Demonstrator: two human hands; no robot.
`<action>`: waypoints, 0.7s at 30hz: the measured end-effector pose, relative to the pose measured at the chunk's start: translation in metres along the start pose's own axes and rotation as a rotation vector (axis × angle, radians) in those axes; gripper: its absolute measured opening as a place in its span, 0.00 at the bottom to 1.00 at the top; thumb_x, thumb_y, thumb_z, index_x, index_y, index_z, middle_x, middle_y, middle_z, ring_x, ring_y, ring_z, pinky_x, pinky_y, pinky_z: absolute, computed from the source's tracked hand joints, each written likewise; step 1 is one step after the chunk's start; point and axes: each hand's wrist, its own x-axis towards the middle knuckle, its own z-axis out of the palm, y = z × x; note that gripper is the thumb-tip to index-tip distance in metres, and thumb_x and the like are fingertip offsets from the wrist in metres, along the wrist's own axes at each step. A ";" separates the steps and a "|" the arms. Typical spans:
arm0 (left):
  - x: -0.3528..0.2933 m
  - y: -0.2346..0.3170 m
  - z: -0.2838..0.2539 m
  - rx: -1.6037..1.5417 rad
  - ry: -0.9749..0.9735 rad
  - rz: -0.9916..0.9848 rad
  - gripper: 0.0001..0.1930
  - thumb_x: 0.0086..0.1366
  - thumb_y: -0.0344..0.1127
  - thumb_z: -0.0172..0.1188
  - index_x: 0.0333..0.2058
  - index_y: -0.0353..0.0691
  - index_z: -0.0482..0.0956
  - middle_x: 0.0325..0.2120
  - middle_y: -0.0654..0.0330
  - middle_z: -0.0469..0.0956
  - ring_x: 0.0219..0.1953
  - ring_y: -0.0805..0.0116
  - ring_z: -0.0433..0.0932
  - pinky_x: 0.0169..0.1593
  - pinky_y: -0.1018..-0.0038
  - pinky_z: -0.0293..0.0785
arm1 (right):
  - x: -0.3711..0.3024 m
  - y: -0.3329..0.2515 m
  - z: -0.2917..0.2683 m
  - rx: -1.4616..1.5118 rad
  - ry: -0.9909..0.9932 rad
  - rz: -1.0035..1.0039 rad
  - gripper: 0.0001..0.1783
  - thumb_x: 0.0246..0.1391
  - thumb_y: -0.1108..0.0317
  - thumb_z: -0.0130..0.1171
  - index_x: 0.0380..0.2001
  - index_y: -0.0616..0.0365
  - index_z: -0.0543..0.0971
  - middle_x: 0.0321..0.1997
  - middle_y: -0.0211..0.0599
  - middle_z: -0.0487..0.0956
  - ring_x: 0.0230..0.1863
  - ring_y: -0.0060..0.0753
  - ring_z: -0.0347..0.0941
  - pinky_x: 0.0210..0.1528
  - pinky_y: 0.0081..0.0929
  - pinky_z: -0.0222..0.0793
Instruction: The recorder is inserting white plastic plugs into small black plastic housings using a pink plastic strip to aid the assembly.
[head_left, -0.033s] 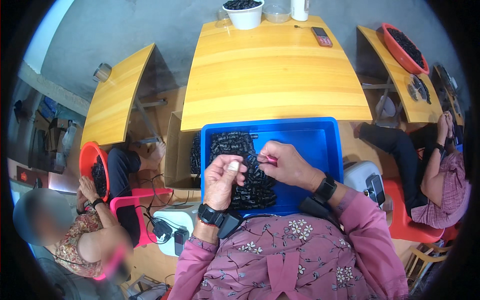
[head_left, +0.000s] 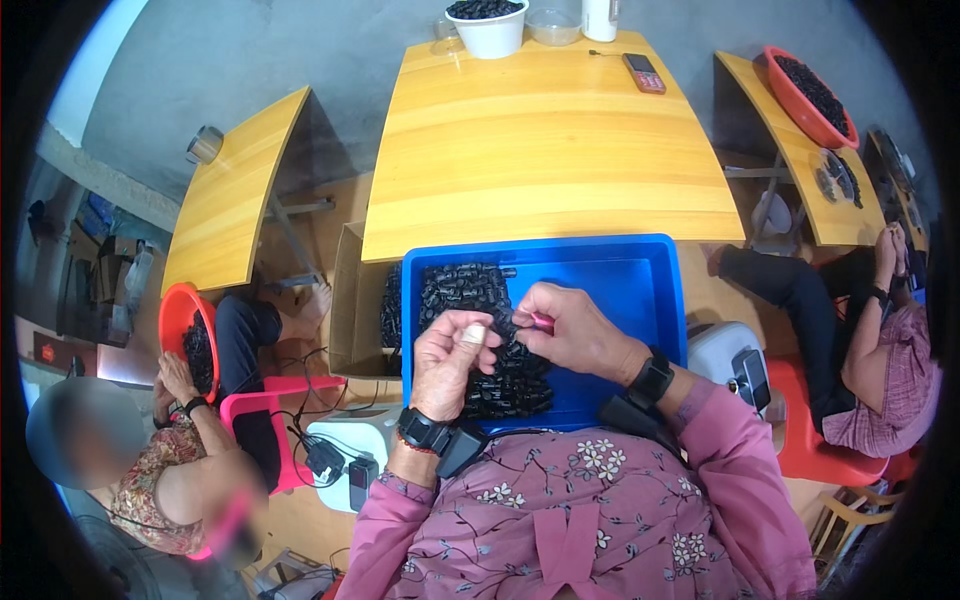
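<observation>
Over the blue tray [head_left: 640, 300] my two hands come close together. A white wrap covers the thumb of my left hand [head_left: 445, 370], whose fingers are pinched on a small black part [head_left: 503, 322]; the part is mostly hidden and its kind cannot be told. My right hand [head_left: 580, 328] is closed round a small pink tool [head_left: 543, 321], only a short piece of which shows, its tip near the left fingertips. Under my hands, the tray's left half holds a pile of black ribbed plastic parts [head_left: 465, 285].
Beyond the tray stands a yellow wooden table [head_left: 550, 150] with a phone [head_left: 644, 74] and a white tub of black parts [head_left: 490, 35]. A cardboard box [head_left: 350, 300] is left of the tray. People sit at both sides, the left one with a red basin [head_left: 178, 320].
My left thumb and fingers have shifted very slightly to the right, nearer the right fingertips. Everything else looks the same.
</observation>
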 end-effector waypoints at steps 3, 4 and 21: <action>0.000 -0.006 0.004 0.028 -0.054 0.017 0.06 0.68 0.32 0.60 0.40 0.38 0.75 0.32 0.59 0.81 0.26 0.76 0.77 0.30 0.79 0.76 | 0.000 -0.015 0.000 0.038 -0.065 -0.019 0.09 0.48 0.75 0.63 0.32 0.62 0.73 0.31 0.43 0.75 0.31 0.39 0.75 0.35 0.31 0.71; 0.000 -0.008 0.003 0.039 -0.092 0.038 0.06 0.67 0.32 0.61 0.40 0.38 0.75 0.31 0.59 0.81 0.26 0.76 0.78 0.30 0.79 0.77 | -0.001 -0.017 0.002 0.046 -0.055 -0.044 0.09 0.48 0.75 0.63 0.32 0.62 0.73 0.31 0.43 0.76 0.31 0.38 0.74 0.35 0.31 0.71; -0.001 -0.009 0.004 -0.137 -0.070 0.106 0.06 0.65 0.28 0.62 0.40 0.35 0.79 0.34 0.55 0.82 0.31 0.68 0.83 0.37 0.70 0.84 | -0.003 -0.013 0.008 0.324 -0.013 0.121 0.06 0.56 0.71 0.62 0.34 0.62 0.78 0.25 0.27 0.75 0.29 0.15 0.68 0.32 0.20 0.68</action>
